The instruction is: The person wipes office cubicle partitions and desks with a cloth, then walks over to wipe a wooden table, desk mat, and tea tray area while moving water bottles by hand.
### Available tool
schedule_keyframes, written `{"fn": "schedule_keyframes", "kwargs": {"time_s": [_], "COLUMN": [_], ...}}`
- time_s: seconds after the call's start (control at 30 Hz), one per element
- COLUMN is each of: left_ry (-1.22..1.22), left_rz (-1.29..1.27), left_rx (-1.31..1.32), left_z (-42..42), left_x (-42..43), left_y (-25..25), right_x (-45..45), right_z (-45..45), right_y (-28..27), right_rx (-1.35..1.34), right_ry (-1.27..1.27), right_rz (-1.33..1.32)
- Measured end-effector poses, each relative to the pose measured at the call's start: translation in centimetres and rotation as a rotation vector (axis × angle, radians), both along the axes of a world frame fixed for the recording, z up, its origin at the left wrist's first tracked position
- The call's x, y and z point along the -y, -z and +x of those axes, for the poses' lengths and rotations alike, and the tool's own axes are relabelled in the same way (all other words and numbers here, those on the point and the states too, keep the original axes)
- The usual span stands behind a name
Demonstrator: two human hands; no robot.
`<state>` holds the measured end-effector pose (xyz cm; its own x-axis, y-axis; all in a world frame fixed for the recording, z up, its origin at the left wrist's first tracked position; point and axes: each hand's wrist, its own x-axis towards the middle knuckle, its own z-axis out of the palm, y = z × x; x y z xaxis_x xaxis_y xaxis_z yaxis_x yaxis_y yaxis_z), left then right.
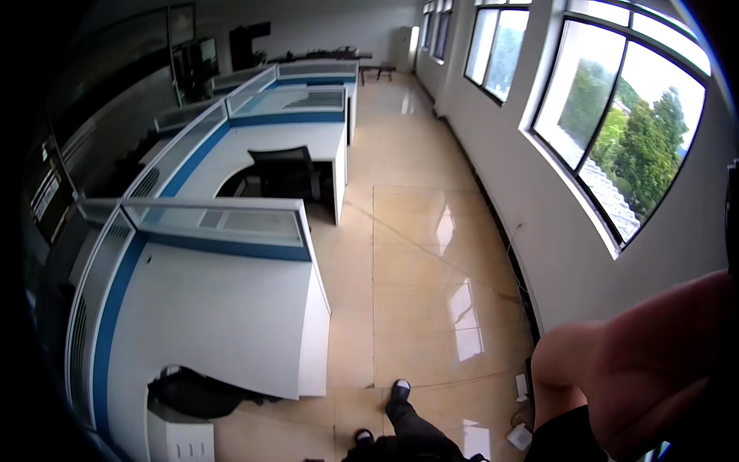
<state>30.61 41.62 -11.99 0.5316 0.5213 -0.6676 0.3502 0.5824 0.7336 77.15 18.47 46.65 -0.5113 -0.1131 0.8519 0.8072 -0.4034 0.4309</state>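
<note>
My bare right arm is bent and raised close to the lens at the lower right, with a black sleeve (568,440) below it. The arm runs off the right edge, and the hand and fingers do not show. My left hand is outside the view. Below me are my dark trouser leg (416,427) and a dark shoe (399,391) on the tiled floor, with the other shoe (363,437) behind it. Nearest on the left stands a white desk (223,308) with a blue and grey partition (223,240).
A black chair seat or back (196,393) sits at the near desk, and a black office chair (283,171) at the desk beyond. A tiled aisle (423,254) runs between the desks and the windowed wall (504,154). A cable (511,254) and small white boxes (519,436) lie along the wall.
</note>
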Motion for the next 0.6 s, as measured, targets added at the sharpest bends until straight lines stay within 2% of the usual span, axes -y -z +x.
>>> {"fn": "schedule_keyframes", "kwargs": {"time_s": [0.03, 0.07, 0.1, 0.13, 0.17, 0.2, 0.23, 0.27, 0.3, 0.4, 0.47, 0.53, 0.6], "left_ry": [-0.033, 0.139, 0.084, 0.020, -0.033, -0.050, -0.119, -0.117, -0.133, -0.222, -0.140, -0.055, -0.130], "left_rz": [0.061, 0.604, 0.513, 0.589, 0.438, 0.504, 0.404, 0.433, 0.554, 0.668, 0.952, 1.039, 0.931], "left_rx": [-0.228, -0.568, -0.608, -0.657, -0.618, -0.508, -0.411, -0.379, -0.379, -0.278, -0.301, -0.315, -0.244], "left_z": [1.0, 1.3, 2.2, 3.6, 4.9, 6.9, 9.2, 11.8, 14.4, 18.0, 23.2, 25.5, 29.3], "left_x": [-1.0, -2.3, -3.3, -3.7, -4.2, -5.4, -6.0, -6.7, -7.4, -10.0, -11.3, -15.3, -19.4], "left_y": [4.4, 8.0, 9.3, 10.0, 10.1, 10.3, 8.3, 5.3, 3.3, 4.0, -3.7, -4.8, -6.7], "right_x": [-0.4, -0.9, -1.7, -2.2, -2.8, -3.7, -4.6, -5.4, -6.2, -9.3, -12.1, -15.4, -18.4], "right_z": [1.9, 4.0, 6.1, 8.2, 10.4, 12.5, 13.9, 15.4, 16.7, 19.8, 20.9, 21.9, 22.6], "right_y": [0.2, 0.3, 0.4, 0.5, 0.5, 0.5, 0.8, 1.0, 1.3, 2.1, 3.2, 4.5, 6.4], "right_rx": [-0.010, -0.018, -0.031, -0.042, -0.048, -0.057, -0.068, -0.081, -0.093, -0.134, -0.204, -0.307, -0.396], "right_ry": [-0.017, -0.042, -0.069, -0.108, -0.150, -0.185, -0.207, -0.233, -0.255, -0.318, -0.367, -0.403, -0.416], "right_rz": [-0.015, -0.027, -0.044, -0.063, -0.090, -0.122, -0.142, -0.165, -0.186, -0.219, -0.241, -0.294, -0.349]}}
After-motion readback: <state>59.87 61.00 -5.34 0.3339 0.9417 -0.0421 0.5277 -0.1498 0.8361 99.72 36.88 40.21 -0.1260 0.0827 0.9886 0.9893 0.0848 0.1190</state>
